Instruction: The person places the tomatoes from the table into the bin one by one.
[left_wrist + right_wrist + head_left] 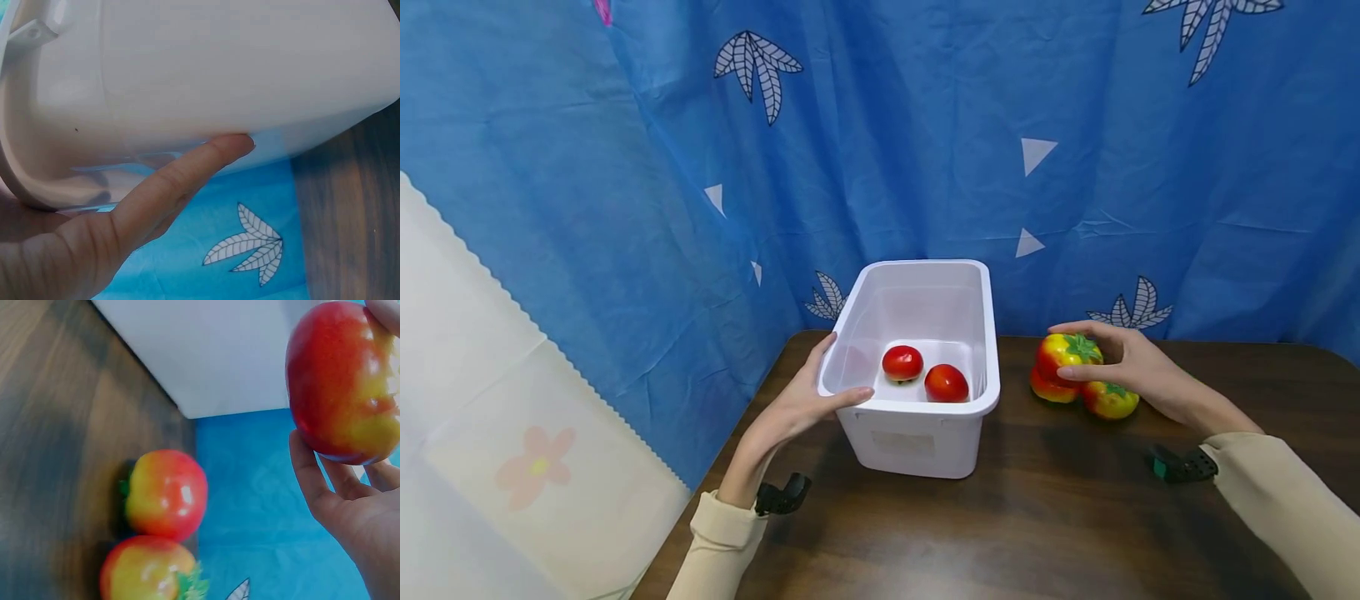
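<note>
My right hand point(1138, 367) holds a red-and-yellow tomato point(1070, 353) with a green leafy top between thumb and fingers. In the right wrist view this tomato point(340, 381) is raised above the table. Below it, two similar tomatoes, one redder point(1052, 390) and one yellower point(1109, 402), sit side by side on the table. My left hand point(797, 404) grips the near left corner of a white plastic box point(917, 457), thumb on the rim. One finger point(181, 169) lies along the outer wall in the left wrist view. Two red tomatoes point(902, 363) rest on the box floor, apart.
The dark wooden table point(1045, 517) extends in front of the box and to its right. A blue curtain point(910, 150) with white leaf prints hangs close behind. At the left, a pale cloth point(482, 400) with a flower print borders the table edge.
</note>
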Demonstrator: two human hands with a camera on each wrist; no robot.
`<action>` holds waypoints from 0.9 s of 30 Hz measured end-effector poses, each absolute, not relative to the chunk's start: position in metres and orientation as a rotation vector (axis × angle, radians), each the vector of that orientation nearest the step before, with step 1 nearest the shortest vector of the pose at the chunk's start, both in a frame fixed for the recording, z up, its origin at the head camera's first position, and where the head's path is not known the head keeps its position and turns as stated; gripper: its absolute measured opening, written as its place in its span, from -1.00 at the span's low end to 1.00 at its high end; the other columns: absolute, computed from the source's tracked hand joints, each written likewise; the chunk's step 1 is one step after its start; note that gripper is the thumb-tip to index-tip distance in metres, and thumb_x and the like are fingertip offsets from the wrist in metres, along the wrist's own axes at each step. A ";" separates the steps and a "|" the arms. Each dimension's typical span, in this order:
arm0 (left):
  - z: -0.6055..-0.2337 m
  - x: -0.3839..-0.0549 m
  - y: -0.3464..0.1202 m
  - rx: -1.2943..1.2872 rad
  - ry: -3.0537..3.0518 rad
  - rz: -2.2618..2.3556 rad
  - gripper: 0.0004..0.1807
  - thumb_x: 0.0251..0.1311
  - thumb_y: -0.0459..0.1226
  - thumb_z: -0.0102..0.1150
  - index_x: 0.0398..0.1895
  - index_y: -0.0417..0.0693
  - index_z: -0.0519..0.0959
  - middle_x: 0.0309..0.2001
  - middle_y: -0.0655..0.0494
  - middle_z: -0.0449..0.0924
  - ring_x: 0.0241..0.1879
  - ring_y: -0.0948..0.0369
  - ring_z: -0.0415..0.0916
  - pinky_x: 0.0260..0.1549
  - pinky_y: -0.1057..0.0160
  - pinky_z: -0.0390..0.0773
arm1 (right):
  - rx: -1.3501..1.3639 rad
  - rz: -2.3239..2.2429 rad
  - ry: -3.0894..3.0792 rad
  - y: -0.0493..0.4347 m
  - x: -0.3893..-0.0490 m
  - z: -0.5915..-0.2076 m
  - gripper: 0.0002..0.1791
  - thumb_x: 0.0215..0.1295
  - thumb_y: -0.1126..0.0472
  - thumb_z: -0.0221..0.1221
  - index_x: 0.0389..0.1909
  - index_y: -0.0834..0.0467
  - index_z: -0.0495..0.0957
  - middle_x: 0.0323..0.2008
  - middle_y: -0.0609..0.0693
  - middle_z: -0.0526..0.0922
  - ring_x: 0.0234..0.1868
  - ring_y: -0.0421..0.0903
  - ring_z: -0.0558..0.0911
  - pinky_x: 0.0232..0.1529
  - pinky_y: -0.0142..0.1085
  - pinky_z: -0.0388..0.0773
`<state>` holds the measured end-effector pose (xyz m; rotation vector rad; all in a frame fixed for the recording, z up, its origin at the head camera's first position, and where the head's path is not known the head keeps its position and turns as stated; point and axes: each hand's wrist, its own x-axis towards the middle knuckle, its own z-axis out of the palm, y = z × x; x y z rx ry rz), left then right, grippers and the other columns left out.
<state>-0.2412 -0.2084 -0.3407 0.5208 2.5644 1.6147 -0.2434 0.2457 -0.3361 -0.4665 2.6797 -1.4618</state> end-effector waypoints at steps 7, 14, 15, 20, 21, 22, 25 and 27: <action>-0.340 -0.242 -0.210 0.517 2.558 1.612 0.17 0.17 -0.01 0.50 0.68 0.05 -0.08 0.48 -0.21 0.26 0.31 -0.29 0.38 0.07 -0.22 0.66 | -0.456 -1.460 2.664 0.229 -0.254 -0.314 -0.31 0.44 -0.04 0.30 0.51 0.01 0.35 0.51 0.23 0.30 0.43 0.33 0.30 0.23 0.34 0.50; -0.339 -0.242 -0.208 0.523 2.550 1.611 0.17 0.17 -0.01 0.50 0.68 0.05 -0.08 0.48 -0.21 0.25 0.32 -0.29 0.38 0.07 -0.22 0.66 | -0.527 -1.516 2.664 0.209 -0.260 -0.303 -0.29 0.42 -0.02 0.32 0.52 0.06 0.36 0.51 0.21 0.31 0.51 0.34 0.20 0.32 0.47 0.29; -0.339 -0.242 -0.208 0.521 2.553 1.611 0.17 0.16 -0.02 0.51 0.68 0.05 -0.08 0.48 -0.20 0.25 0.32 -0.29 0.38 0.10 -0.23 0.64 | -0.536 -1.534 2.653 0.206 -0.261 -0.302 -0.29 0.42 -0.01 0.32 0.52 0.07 0.36 0.50 0.21 0.32 0.51 0.33 0.20 0.33 0.46 0.28; -0.339 -0.243 -0.209 0.524 2.560 1.608 0.17 0.16 -0.02 0.51 0.68 0.04 -0.07 0.48 -0.19 0.26 0.33 -0.27 0.39 0.14 -0.25 0.61 | -0.565 -1.574 2.631 0.193 -0.265 -0.296 -0.27 0.39 -0.01 0.35 0.51 0.07 0.37 0.51 0.16 0.32 0.54 0.28 0.19 0.35 0.43 0.29; -0.339 -0.243 -0.209 0.533 2.560 1.610 0.17 0.16 -0.03 0.51 0.68 0.03 -0.07 0.48 -0.19 0.27 0.32 -0.25 0.40 0.15 -0.23 0.61 | -0.566 -1.573 2.633 0.191 -0.265 -0.294 -0.27 0.38 -0.02 0.36 0.51 0.06 0.38 0.51 0.15 0.32 0.55 0.28 0.18 0.35 0.42 0.29; -0.339 -0.244 -0.209 0.544 2.559 1.612 0.17 0.16 -0.03 0.51 0.68 0.02 -0.07 0.47 -0.18 0.27 0.31 -0.24 0.40 0.16 -0.22 0.60 | -0.570 -1.570 2.637 0.189 -0.265 -0.291 -0.26 0.37 -0.02 0.36 0.51 0.05 0.37 0.52 0.14 0.30 0.56 0.28 0.17 0.35 0.42 0.30; -0.340 -0.245 -0.210 0.573 2.561 1.611 0.18 0.16 -0.03 0.52 0.68 0.01 -0.07 0.46 -0.15 0.29 0.29 -0.19 0.43 0.18 -0.20 0.59 | -0.587 -1.566 2.645 0.182 -0.267 -0.285 -0.26 0.36 -0.03 0.36 0.50 0.03 0.38 0.54 0.14 0.29 0.57 0.27 0.16 0.35 0.41 0.31; -0.340 -0.246 -0.210 0.581 2.567 1.606 0.18 0.16 -0.03 0.52 0.68 0.01 -0.08 0.45 -0.14 0.30 0.28 -0.16 0.44 0.20 -0.19 0.58 | -0.605 -1.578 2.635 0.177 -0.268 -0.281 -0.27 0.36 -0.01 0.36 0.50 0.04 0.39 0.53 0.14 0.30 0.55 0.26 0.19 0.35 0.39 0.33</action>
